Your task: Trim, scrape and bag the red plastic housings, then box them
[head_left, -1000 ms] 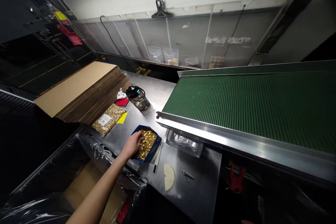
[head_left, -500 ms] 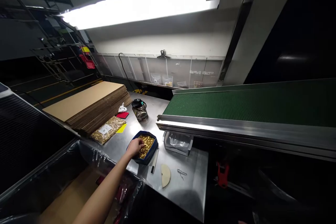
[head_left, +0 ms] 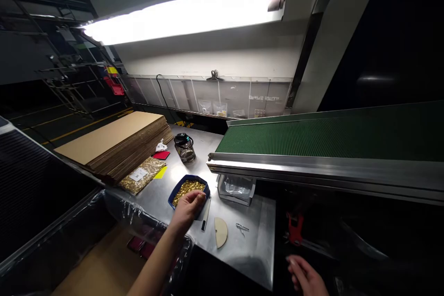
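Note:
My left hand (head_left: 189,209) is over the near right edge of a blue tray (head_left: 172,200) filled with small gold-coloured metal pieces (head_left: 189,187). Its thumb and fingertips are pinched together; whatever lies between them is too small to name. At the lower right, past the table edge, my right hand (head_left: 305,275) shows with thumb and fingers curled close. I cannot make out anything held in it. A white marker-like stick with a black end (head_left: 206,215) lies beside the tray. Close by are a beige half-round disc (head_left: 221,232) and a small metal tool (head_left: 242,228).
A green conveyor belt (head_left: 277,141) rises to the right, above a grey bin of clear bags (head_left: 236,189). A dark jar (head_left: 185,149), a bag of gold pieces (head_left: 143,175) and stacked cardboard (head_left: 114,141) stand at the left. A plastic-lined box (head_left: 93,259) sits below.
My left hand has lifted off the gold pieces and shifted right and nearer, fingers pinched. My right hand has come up into view at the lower right.

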Demonstrator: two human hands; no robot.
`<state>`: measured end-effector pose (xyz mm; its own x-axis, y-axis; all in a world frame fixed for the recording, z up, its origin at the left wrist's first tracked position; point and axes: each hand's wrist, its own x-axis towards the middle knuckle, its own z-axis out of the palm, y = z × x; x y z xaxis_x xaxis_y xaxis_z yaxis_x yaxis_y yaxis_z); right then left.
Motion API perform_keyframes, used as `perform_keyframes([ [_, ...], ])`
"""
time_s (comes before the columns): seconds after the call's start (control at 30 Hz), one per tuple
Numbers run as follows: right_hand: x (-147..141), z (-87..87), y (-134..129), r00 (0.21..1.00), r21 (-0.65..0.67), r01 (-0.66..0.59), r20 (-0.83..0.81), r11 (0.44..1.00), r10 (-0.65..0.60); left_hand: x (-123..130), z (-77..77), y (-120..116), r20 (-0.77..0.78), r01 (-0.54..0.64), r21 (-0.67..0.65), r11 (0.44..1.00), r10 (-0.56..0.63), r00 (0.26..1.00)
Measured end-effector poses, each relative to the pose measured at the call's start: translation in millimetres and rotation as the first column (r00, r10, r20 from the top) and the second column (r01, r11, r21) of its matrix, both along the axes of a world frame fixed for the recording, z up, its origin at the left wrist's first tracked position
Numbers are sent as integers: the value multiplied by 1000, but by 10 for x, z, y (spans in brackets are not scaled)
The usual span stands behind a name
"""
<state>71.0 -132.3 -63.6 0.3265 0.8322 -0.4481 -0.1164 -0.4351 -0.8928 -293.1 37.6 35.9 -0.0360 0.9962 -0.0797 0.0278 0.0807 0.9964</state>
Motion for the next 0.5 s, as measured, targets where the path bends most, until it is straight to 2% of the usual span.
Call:
perform_keyframes([
  [0.1, -396, 715, 148, 975, 212, -221, 72, 952, 210, 484, 203, -402, 212, 109, 8, 994, -108, 971],
  [0.13, -519, 971, 191, 969, 288, -241, 124, 927, 213, 621, 279, -511, 258, 154, 10, 988, -152, 954],
  [0.2, -708, 1419, 273, 932, 438, -354, 237, 826, 273, 843, 436, -680, 310, 252, 16, 967, -245, 919],
  [0.27, -802, 1716, 340, 884, 552, -465, 337, 692, 324, 996, 579, -794, 309, 348, 15, 937, -336, 890],
  [0.33, -811, 1846, 372, 848, 596, -528, 403, 605, 344, 1093, 678, -873, 288, 416, 7, 909, -400, 870],
  [0.37, -794, 1860, 372, 841, 596, -539, 422, 595, 340, 1127, 702, -907, 285, 436, 0, 900, -418, 862],
  [0.5, -699, 1744, 282, 850, 569, -517, 430, 640, 304, 1247, 631, -1035, 362, 474, -81, 877, -418, 834],
])
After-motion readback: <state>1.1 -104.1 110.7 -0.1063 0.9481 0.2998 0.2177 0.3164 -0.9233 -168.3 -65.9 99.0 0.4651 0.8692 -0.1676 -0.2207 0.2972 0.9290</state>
